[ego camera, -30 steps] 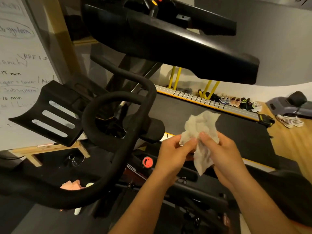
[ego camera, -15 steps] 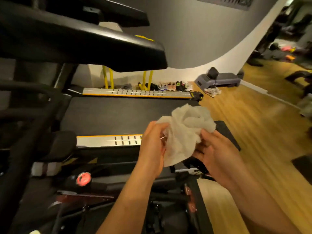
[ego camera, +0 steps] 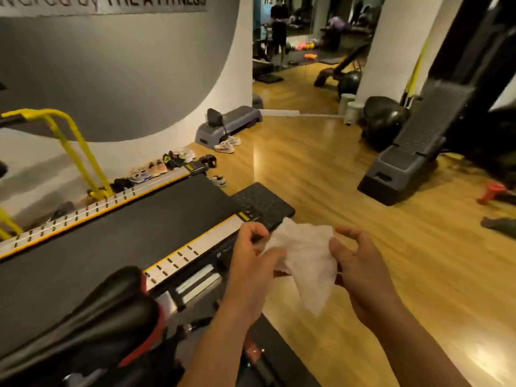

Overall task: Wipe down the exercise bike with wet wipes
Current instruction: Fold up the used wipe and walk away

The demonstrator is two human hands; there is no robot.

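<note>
White wet wipe spread between both hands, above wooden floor, just right of treadmill's rear end; left hand pinches wipe's left edge, fingers curled round it; right hand grips right edge, thumb on sheet, other fingers curled above; wipe's lower corner hangs free; exercise bike saddle, black with red trim, at lower left, apart from wipe; treadmill belt beyond saddle; shoes lined along wall.
</note>
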